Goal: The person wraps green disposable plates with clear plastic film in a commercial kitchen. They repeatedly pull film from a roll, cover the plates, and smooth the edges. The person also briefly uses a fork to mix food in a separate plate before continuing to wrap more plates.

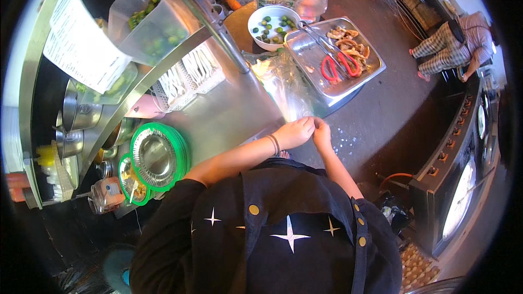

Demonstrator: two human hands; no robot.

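Note:
My left hand (295,132) and my right hand (322,134) meet at the fingertips in front of my body. The fingers of both are bent as if pinching, but anything between them is too small or hidden to tell. Just beyond my left hand lies clear plastic bagging (286,90), crumpled and shiny. Past it, a metal tray (316,71) holds pieces of cooked meat (351,47), red-handled scissors (330,69) and metal tongs (312,32). A white bowl (252,28) with several small green citrus fruits stands beside the tray.
Green plates (186,151) with foil liners are stacked at left, near a jar (106,196). White baskets of wrapped cutlery (198,65) sit under a metal shelf (157,59). A metal post (229,43) rises there. A person (457,45) bends far right, beyond a stove (449,171).

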